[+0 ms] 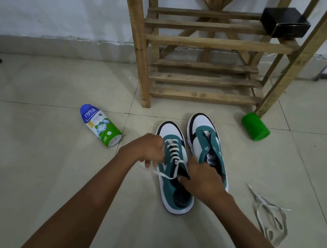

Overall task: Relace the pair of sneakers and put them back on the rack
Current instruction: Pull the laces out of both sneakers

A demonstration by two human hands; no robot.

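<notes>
Two teal, white and black sneakers stand side by side on the tiled floor before the wooden rack (pixel 214 43). The left sneaker (pixel 171 187) carries a white lace (pixel 172 149) through its eyelets. My left hand (pixel 145 148) grips that lace at the sneaker's left side, and a free end trails below the fingers. My right hand (pixel 200 179) holds the same sneaker's right side near the collar, thumb up. The right sneaker (pixel 207 141) has bare eyelets. A loose white lace (pixel 271 215) lies tangled on the floor to the right.
A blue, white and green powder bottle (pixel 101 126) lies on its side left of the shoes. A green cylinder (pixel 255 127) lies by the rack's right front leg. A black box (pixel 285 22) sits on the rack's upper shelf. A white wall runs behind.
</notes>
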